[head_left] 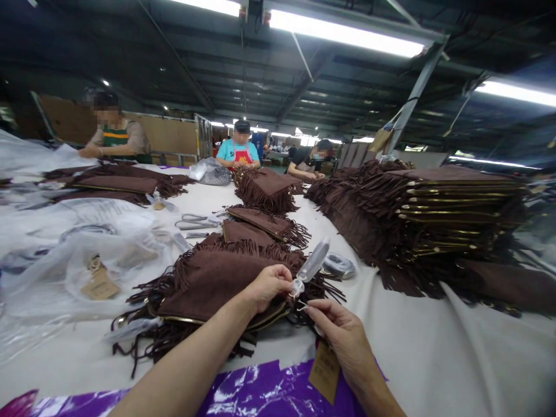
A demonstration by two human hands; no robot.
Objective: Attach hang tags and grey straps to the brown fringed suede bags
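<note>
A brown fringed bag (208,278) with a gold zipper lies flat on the white-covered table in front of me. At its right corner, my left hand (271,288) pinches the bag's metal ring fitting, partly wrapped in clear plastic (313,260). Just right of it, my right hand (341,330) is closed on a thin white tag string (303,306). A brown paper hang tag (325,370) dangles below that hand. The fingers hide part of the ring and string.
A tall stack of brown fringed bags (460,202) stands on the right. More bags (264,188) lie ahead and at far left. Clear plastic bags (108,249) with a loose tag (101,284) cover the left side. Purple plastic (243,391) lies nearest me. Several people (241,150) work across the table.
</note>
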